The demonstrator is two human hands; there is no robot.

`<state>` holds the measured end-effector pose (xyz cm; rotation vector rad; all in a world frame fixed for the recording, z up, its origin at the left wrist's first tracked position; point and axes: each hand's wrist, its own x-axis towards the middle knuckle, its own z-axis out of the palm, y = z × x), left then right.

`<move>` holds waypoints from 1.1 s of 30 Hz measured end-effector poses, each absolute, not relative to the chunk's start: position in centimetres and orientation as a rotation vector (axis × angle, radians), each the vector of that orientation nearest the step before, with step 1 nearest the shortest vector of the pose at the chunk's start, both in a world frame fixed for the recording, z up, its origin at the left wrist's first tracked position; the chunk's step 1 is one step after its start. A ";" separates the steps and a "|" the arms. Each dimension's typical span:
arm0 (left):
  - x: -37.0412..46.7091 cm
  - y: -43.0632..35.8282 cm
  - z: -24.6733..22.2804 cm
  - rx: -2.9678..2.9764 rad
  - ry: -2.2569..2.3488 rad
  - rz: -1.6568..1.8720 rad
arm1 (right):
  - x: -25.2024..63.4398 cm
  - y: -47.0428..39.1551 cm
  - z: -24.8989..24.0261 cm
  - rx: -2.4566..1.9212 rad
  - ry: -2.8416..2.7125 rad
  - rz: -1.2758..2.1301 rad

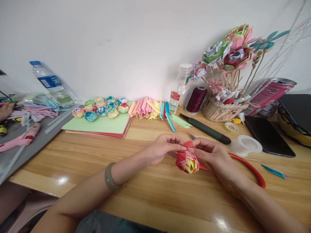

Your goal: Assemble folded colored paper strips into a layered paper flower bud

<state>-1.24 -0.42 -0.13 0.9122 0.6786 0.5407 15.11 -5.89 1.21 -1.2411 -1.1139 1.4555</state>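
Red, pink and yellow in layered folds: see the paper flower (187, 161) over the near part of the wooden surface (136, 191), in front of the body and between both hands. Impossible to tell whether lifted clear or resting lightly there. Left hand (164, 149) and right hand (211, 152) both pinching the flower at the red piece (188, 144) on its far edge, with thumb tips close together. For a neat result, best to press only at that red piece and spare the yellow centre (191, 164), for fear of crushing thin folds. Better to keep both thumbs level and use light, even pressure. Worth minding the pointed red tip (203, 166) beside the right hand, probably easy to bend, and the red handle (257, 171) partly hidden behind the right forearm.
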 end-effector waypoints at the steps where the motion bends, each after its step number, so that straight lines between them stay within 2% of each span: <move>1: -1.2 -0.5 -0.2 0.916 0.689 0.550 | 15.1 -5.8 1.1 -1.237 -1.093 1.479; 10: -1.0 -0.4 -0.3 0.905 0.778 0.574 | 15.6 -5.3 -0.2 -1.320 -1.025 1.607; 19: -1.0 -0.5 0.0 0.945 0.771 0.540 | 15.4 -5.5 0.6 -1.353 -1.083 1.549; 28: -0.9 -0.6 0.0 1.189 0.843 0.622 | 15.1 -5.9 -0.1 -1.408 -1.435 1.247; 33: -1.1 -0.7 0.3 1.302 0.843 0.630 | 15.1 -6.5 0.0 -1.416 -1.807 0.802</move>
